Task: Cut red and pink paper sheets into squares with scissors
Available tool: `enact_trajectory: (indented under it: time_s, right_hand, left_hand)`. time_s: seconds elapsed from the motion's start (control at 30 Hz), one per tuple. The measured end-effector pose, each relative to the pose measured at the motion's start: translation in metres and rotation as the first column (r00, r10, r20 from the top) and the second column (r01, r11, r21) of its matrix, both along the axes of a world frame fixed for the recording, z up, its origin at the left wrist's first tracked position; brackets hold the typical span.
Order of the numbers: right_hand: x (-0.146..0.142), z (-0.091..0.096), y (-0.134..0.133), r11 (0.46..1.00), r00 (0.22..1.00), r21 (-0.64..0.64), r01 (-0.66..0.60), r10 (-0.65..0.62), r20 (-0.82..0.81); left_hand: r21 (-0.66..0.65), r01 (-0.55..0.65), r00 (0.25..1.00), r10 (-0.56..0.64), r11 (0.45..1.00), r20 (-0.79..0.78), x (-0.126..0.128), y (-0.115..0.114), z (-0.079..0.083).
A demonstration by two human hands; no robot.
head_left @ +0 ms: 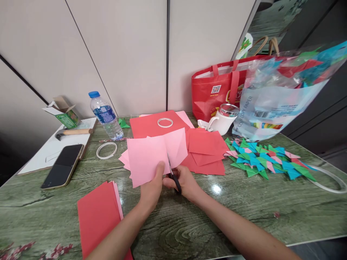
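My left hand point(154, 182) pinches the lower edge of a pink sheet of paper point(148, 155), thumb on top, and holds it above the table. Wrapped round the black handles of a pair of scissors point(176, 183) is my right hand point(185, 182). The blades stand inside the sheet, with a slit running up from its lower edge; the part right of the slit bends away. Behind the held sheet lie more pink pieces point(125, 159), partly covered by it. Red paper pieces point(207, 148) are piled to the right.
Stacked red and pink sheets point(100, 218) lie at front left. A phone point(63, 166), hammer point(74, 132), water bottle point(105, 117) and tape roll point(106, 150) are left. Right are a white mug point(222, 121), folded paper pieces point(267, 159), a plastic bag point(282, 104) and a red bag point(206, 90).
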State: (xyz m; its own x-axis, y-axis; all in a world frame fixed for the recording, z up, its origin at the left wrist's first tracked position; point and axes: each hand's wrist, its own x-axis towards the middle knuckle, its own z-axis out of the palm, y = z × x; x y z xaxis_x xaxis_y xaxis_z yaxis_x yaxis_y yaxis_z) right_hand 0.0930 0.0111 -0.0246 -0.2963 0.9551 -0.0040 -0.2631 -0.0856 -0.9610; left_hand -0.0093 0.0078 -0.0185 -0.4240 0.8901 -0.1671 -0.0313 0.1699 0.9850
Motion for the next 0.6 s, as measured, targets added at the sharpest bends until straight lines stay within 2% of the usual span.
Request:
enact_trajectory:
  time_s: [0.2,0.4,0.6]
  right_hand:
    - [-0.0001,0.0022,-0.0008,1.000,0.999,-0.012,0.002,-0.001,0.035]
    - [-0.0008,0.0043,-0.0002,1.000,0.998,-0.027,0.008,-0.006,0.068]
    - [0.0001,0.0035,-0.0004,1.000,0.994,-0.016,-0.001,0.003,0.110]
  left_hand:
    - [0.000,0.007,1.000,-0.008,1.000,0.015,-0.0011,0.0002,-0.0013]
    - [-0.068,0.036,0.999,-0.036,0.997,0.004,-0.0030,-0.0006,0.0010]
    - [-0.023,0.051,0.999,-0.051,0.998,0.001,-0.0046,-0.0010,-0.0010]
